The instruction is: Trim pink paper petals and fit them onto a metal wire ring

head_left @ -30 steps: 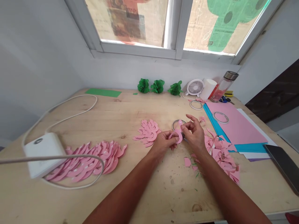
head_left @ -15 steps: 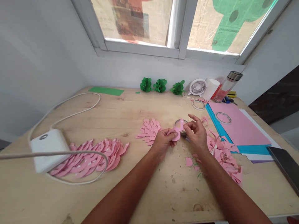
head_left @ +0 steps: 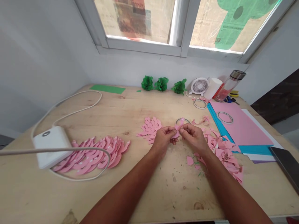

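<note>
Between my two hands is a small curved piece of pink paper (head_left: 179,125). My left hand (head_left: 165,137) is closed on its lower part, thumb on top. My right hand (head_left: 192,136) pinches at its right edge, fingertips close to the left thumb; whether it holds the paper itself or some small bit on it is hidden. Just behind the hands lies a roll of tape (head_left: 186,120), partly covered by the paper. To the left of my left hand rests a small pile of pink paper petals (head_left: 149,129). Pink paper scraps (head_left: 225,155) lie right of my right wrist.
A larger heap of pink petals (head_left: 93,155) lies left beside a white power bank (head_left: 52,147) with a looping cable. Green paper balls (head_left: 161,84), a small fan (head_left: 199,86) and a glass bottle (head_left: 230,87) stand at the back. Coloured sheets (head_left: 247,130) and a phone (head_left: 286,166) lie right.
My right hand has come in toward my left, its raised fingers now folded down at the pink paper. The paper has turned and is more covered by the fingers. The view has shifted slightly.
</note>
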`<move>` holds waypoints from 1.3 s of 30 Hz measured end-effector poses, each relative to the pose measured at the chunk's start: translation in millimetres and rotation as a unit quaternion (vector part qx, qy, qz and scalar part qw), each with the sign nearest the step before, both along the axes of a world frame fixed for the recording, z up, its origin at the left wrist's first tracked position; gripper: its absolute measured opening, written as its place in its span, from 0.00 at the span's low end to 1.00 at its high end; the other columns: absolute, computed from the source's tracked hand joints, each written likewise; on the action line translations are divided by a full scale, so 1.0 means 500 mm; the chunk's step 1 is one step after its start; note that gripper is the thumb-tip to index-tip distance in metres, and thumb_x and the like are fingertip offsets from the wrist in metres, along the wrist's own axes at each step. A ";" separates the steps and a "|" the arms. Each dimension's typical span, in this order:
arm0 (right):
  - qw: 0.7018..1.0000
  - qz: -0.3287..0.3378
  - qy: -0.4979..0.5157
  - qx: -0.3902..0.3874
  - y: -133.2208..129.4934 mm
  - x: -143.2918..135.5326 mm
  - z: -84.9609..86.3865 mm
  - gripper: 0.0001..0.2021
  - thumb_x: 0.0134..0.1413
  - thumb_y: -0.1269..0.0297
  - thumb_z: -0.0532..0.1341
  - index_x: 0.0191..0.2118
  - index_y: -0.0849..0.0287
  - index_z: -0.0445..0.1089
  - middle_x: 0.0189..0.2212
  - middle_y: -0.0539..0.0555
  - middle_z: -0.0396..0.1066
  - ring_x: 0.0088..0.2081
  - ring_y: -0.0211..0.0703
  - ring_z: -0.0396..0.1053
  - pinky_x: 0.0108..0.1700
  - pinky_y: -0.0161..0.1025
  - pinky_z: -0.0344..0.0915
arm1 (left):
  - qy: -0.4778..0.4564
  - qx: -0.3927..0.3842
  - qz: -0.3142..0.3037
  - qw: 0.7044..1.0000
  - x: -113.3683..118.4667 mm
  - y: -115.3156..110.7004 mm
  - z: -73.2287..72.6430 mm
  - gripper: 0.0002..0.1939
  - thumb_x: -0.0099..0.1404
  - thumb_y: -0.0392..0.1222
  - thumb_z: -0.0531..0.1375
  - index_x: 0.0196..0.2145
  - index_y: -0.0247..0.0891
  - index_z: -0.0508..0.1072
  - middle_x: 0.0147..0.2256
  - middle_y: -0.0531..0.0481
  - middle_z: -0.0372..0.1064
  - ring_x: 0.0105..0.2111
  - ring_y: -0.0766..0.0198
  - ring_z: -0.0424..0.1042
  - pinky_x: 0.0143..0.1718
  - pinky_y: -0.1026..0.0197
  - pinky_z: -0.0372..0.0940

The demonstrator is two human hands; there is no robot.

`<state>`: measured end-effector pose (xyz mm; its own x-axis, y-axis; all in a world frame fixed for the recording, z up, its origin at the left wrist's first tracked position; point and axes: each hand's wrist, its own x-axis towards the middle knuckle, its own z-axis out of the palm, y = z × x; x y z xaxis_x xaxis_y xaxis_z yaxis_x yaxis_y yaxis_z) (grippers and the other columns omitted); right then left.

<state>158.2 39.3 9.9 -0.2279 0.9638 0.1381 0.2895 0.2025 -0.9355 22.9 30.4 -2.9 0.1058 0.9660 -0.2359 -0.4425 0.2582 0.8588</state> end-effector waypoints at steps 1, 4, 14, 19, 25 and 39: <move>1.000 -0.003 -0.003 0.002 0.001 0.000 -0.002 0.10 0.51 0.58 0.56 0.27 0.59 0.66 0.15 0.46 0.60 0.18 0.33 0.56 0.19 0.31 0.52 | 0.001 0.001 -0.001 1.000 0.000 0.000 0.000 0.10 0.45 0.42 0.64 0.24 0.33 0.69 0.17 0.53 0.65 0.16 0.70 0.63 0.18 0.67 0.57; 1.000 -0.009 -0.010 0.004 0.004 0.002 -0.006 0.10 0.51 0.58 0.56 0.27 0.59 0.66 0.15 0.46 0.60 0.18 0.33 0.56 0.19 0.31 0.51 | 0.008 0.003 -0.005 1.000 0.000 0.001 -0.001 0.10 0.46 0.43 0.64 0.24 0.33 0.69 0.17 0.52 0.65 0.16 0.70 0.63 0.18 0.67 0.58; 1.000 -0.011 0.000 -0.008 0.004 0.002 -0.015 0.09 0.52 0.59 0.56 0.28 0.59 0.66 0.16 0.46 0.60 0.18 0.33 0.55 0.20 0.31 0.51 | 0.023 0.013 -0.020 0.999 -0.001 0.002 -0.008 0.09 0.46 0.42 0.64 0.23 0.33 0.70 0.18 0.52 0.66 0.18 0.69 0.65 0.19 0.67 0.60; 1.000 -0.021 -0.016 -0.003 0.003 0.002 -0.012 0.09 0.51 0.59 0.56 0.27 0.59 0.66 0.16 0.46 0.60 0.18 0.34 0.56 0.20 0.31 0.51 | 0.023 0.011 -0.018 1.000 0.000 0.003 -0.007 0.10 0.46 0.43 0.64 0.24 0.33 0.70 0.18 0.51 0.66 0.19 0.68 0.66 0.20 0.66 0.61; 1.000 -0.019 -0.017 -0.012 0.003 0.002 -0.010 0.09 0.51 0.60 0.56 0.26 0.58 0.65 0.15 0.46 0.60 0.18 0.33 0.56 0.20 0.32 0.50 | 0.020 0.010 -0.022 1.000 0.000 0.006 -0.011 0.10 0.47 0.42 0.64 0.24 0.33 0.71 0.18 0.51 0.67 0.18 0.68 0.66 0.19 0.66 0.61; 0.999 -0.026 -0.024 -0.014 0.006 0.003 -0.014 0.08 0.51 0.62 0.55 0.25 0.58 0.63 0.15 0.46 0.60 0.18 0.33 0.55 0.21 0.32 0.50 | 0.022 0.020 -0.018 0.999 0.001 0.002 -0.011 0.09 0.47 0.41 0.64 0.23 0.33 0.70 0.19 0.52 0.66 0.19 0.69 0.66 0.20 0.66 0.60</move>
